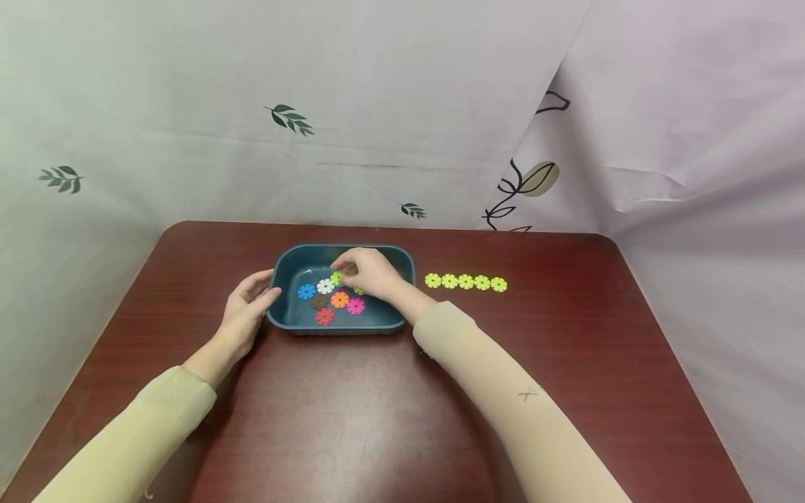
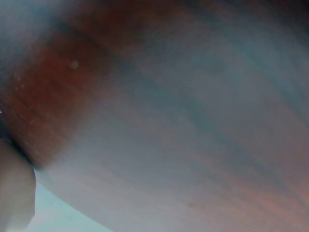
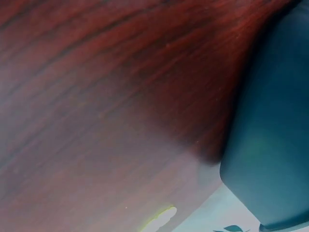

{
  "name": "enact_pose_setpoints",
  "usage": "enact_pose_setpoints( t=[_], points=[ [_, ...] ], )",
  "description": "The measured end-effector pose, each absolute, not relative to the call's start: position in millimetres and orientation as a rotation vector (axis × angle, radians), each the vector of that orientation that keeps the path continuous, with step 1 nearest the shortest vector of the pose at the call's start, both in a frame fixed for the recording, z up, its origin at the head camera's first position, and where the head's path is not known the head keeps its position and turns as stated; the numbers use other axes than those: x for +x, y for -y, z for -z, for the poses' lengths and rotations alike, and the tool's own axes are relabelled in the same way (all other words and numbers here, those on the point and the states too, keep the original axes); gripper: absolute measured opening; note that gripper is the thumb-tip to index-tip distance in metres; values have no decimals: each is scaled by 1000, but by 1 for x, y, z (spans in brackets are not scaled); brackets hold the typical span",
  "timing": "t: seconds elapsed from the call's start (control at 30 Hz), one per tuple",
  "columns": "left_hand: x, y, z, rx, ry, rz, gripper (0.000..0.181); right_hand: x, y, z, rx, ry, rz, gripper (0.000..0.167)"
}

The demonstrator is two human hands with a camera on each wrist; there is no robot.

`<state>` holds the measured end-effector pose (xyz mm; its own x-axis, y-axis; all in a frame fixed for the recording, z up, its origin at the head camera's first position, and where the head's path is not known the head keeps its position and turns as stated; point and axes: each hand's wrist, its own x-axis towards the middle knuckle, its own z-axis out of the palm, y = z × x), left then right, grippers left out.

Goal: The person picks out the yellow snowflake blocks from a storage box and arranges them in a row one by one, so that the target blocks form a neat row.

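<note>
A dark blue-green plastic tray (image 1: 339, 327) holds several notched flower-shaped plastic discs. Among them are a blue disc (image 1: 306, 292), a white disc (image 1: 325, 286), an orange disc (image 1: 339, 300), a pink disc (image 1: 355, 306), a red disc (image 1: 324, 316) and a brown disc (image 1: 320, 302). My left hand (image 1: 242, 311) grips the tray's left side, thumb at the rim. Reaching in over the right wall, my right hand (image 1: 371, 274) pinches a yellow-green disc (image 1: 336, 279) at its fingertips. Another yellow-green disc (image 1: 359, 290) lies partly hidden beneath that hand.
To the tray's right, several yellow-green discs (image 1: 465, 281) form a straight row on the reddish-brown wooden table (image 1: 352, 405). A pale leaf-printed cloth (image 1: 352, 161) hangs behind the table. The tray's outer wall (image 3: 275, 130) fills the right side of the right wrist view.
</note>
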<state>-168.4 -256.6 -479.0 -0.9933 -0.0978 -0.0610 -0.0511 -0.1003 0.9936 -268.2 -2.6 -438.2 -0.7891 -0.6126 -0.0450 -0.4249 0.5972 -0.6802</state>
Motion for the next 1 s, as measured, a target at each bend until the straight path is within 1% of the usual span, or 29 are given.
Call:
enact_pose_setpoints(
  t=[0.23,0.43,0.63,0.83,1.0],
  points=[
    [-168,256,478,165,2073,2312,29,-268,4,440,-919,-2590,889,38],
    [-169,256,479,160,2059,2321,29,-269,5,442,-982,-2608,780,39],
    [-169,256,480,171,2052,2327,29,-270,6,444,-986,-2603,733,31],
    [-169,256,480,169,2036,2337,29,-270,6,445,-921,-2607,792,19],
    [-169,255,479,164,2033,2335,29,-270,6,445,-891,-2627,830,14]
  ],
)
